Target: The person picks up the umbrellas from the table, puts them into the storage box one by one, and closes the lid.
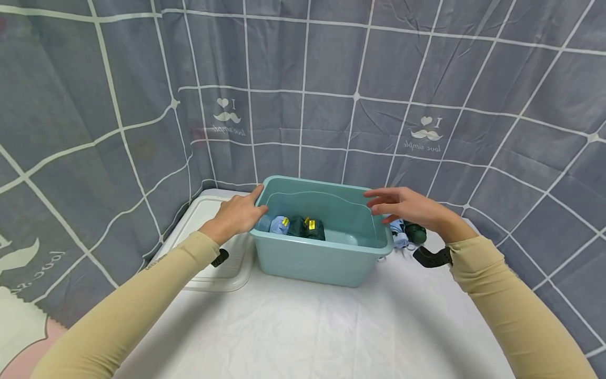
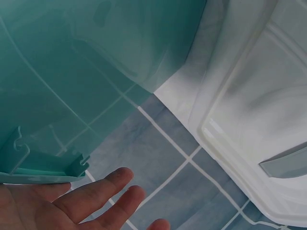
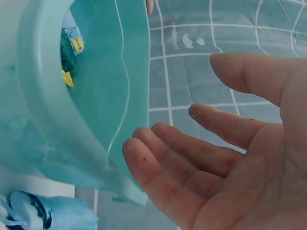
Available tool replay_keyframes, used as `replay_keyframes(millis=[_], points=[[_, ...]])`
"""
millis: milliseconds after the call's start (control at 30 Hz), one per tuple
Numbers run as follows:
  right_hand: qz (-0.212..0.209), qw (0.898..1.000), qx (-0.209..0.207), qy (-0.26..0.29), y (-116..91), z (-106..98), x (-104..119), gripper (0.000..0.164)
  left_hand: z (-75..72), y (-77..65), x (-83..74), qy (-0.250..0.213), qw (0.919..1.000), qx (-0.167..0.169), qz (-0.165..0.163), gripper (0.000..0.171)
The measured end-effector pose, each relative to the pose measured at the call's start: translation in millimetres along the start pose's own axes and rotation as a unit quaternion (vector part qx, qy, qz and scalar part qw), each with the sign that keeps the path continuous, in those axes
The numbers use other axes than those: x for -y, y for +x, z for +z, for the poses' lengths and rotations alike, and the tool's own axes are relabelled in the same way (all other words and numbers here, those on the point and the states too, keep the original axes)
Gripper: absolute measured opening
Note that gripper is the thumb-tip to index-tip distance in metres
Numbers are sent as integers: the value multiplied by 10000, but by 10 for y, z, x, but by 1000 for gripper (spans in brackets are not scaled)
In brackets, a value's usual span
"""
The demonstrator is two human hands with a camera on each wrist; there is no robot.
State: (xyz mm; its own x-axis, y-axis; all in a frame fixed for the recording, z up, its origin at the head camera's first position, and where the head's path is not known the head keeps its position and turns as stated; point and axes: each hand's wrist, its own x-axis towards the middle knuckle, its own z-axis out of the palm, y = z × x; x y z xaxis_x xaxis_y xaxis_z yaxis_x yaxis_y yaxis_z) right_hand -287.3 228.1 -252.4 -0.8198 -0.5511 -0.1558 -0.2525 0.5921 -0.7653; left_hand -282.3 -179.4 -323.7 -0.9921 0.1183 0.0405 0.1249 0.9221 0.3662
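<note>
Starting at the left: white lid (image 1: pixel 196 218), off and lying flat on the bench (image 1: pixel 331 331), just beside the teal bin (image 1: pixel 312 260), leaving little sideways room there. Next, at the left rim, left hand (image 1: pixel 236 213), thumb over the edge, fingers loosely extended and not curled round anything. Inside the upright, uncovered bin, toward its left end, one light blue bundle (image 1: pixel 278 226) and two dark green bundles (image 1: pixel 318 232) with yellow tags (image 1: pixel 311 225): judged part-filled, with bare floor to the right for more. Behind, grey checked cloth (image 1: pixel 331 121) close to the back rim; in front, a broad open stretch of bench for moving. Then, near the right rim, right hand (image 1: pixel 409 205), fingers relaxed and apart, holding nothing. Beyond, outside the bin, a blue bundle (image 1: pixel 401 241) and a green bundle (image 1: pixel 416 234), judged left to load, though partly hidden, so hard to count.
</note>
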Motion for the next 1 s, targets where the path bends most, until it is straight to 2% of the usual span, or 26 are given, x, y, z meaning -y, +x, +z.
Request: replay_keyframes(millis=[433,633,1000], points=[[-58,9979,-457,448,-236,-153,-241,57,-11,-17,-15,-43,10000,7,-12,74],[45,9963,-679,525,-302,-216,-394,55,-13,2,-12,20,10000,15,0,73],[233,9930,-1053,478,-353,-305,-693,62,1,-18,-18,-13,10000,34,-15,74]])
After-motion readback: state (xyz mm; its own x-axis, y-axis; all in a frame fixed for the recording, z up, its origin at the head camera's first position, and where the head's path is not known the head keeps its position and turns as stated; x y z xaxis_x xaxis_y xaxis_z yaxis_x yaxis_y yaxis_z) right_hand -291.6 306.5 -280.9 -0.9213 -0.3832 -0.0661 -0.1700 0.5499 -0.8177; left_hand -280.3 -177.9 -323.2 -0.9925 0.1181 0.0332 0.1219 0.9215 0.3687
